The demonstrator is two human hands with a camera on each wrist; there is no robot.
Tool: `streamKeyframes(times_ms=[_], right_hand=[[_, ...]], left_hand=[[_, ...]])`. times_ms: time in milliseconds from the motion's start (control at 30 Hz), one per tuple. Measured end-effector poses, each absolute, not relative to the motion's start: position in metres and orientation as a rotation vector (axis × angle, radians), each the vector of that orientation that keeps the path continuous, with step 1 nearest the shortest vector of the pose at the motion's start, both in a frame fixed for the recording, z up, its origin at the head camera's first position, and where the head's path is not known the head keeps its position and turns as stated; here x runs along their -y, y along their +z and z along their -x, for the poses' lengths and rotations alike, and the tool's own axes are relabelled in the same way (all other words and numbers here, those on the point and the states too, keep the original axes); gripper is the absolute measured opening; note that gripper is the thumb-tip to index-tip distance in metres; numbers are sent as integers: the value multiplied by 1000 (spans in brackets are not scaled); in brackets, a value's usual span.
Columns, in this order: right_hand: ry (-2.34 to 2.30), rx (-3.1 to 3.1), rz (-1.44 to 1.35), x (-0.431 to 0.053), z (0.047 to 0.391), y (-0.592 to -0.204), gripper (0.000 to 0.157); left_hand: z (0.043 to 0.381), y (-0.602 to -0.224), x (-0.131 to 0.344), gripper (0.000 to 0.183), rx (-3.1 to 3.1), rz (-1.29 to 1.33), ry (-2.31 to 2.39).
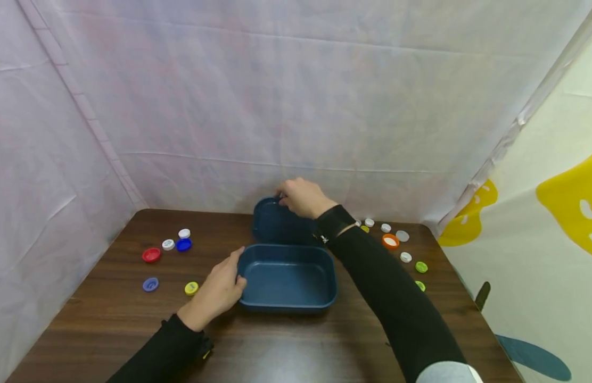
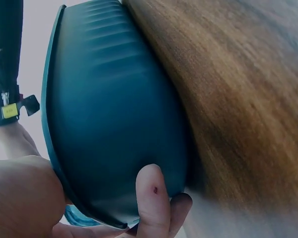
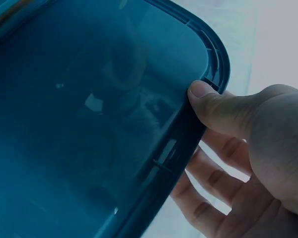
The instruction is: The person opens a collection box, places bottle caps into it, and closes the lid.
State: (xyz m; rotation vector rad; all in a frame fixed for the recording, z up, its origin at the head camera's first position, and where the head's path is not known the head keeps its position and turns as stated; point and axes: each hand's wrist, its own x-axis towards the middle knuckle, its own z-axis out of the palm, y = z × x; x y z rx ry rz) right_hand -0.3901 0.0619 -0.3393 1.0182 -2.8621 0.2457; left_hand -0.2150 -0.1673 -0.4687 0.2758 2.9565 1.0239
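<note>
A dark blue rectangular plastic box (image 1: 287, 284) stands open-topped on the table. My left hand (image 1: 218, 287) grips its left end; the left wrist view shows the thumb (image 2: 153, 198) against the box's outer wall (image 2: 114, 109). Behind the box, the matching blue lid (image 1: 272, 221) is tilted up, its inner side towards me. My right hand (image 1: 303, 198) pinches the lid's upper edge. In the right wrist view the thumb (image 3: 221, 106) presses on the inner rim of the lid (image 3: 114, 134), with the other fingers behind it.
Several bottle caps lie on the brown table (image 1: 109, 319) left of the box, among them a red cap (image 1: 151, 255) and a yellow cap (image 1: 191, 288). More lie to the right, including an orange cap (image 1: 390, 241). A white cloth wall (image 1: 286, 106) closes off the back.
</note>
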Motion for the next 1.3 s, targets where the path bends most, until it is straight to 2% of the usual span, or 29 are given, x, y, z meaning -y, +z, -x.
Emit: streamKeyframes(times_ms=[333, 533, 633, 833, 1000, 1300], right_hand=[[282, 2923, -944, -39, 413, -364, 30], [377, 2908, -966, -42, 482, -426, 28], [422, 2914, -963, -45, 492, -446, 29], [480, 2952, -963, -49, 484, -453, 35], [487, 2986, -989, -55, 453, -424, 39], [524, 2862, -1094, -78, 413, -398, 34]], left_hand=[[212, -469, 168, 75, -2917, -268, 1102], [212, -470, 165, 76, -2880, -260, 1184], [211, -471, 163, 76, -2853, -238, 1205], [207, -472, 162, 77, -2817, -209, 1221], [208, -470, 161, 78, -2821, -223, 1204], [210, -469, 161, 78, -2808, -212, 1205]])
